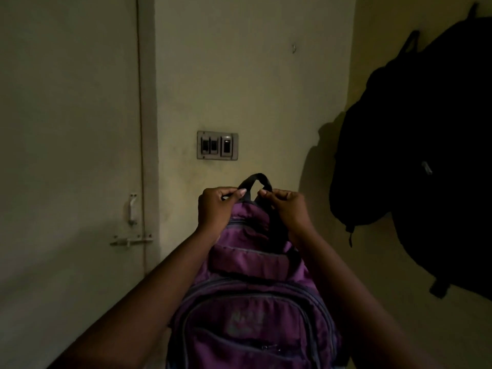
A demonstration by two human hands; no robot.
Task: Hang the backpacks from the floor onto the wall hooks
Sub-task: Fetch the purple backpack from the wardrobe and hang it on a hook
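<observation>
Both hands, the left hand (213,206) and the right hand (286,206), pinch the top loop (256,179) of the purple backpack (250,288), so the lifting step is on, and next the loop needs to go up over the small wall hook (293,48).

— Worn on the head, facing forward and down at a wall (253,75) close ahead?
— Yes; close over both outstretched forearms, switch plate (217,145) near centre. Single view only.
</observation>
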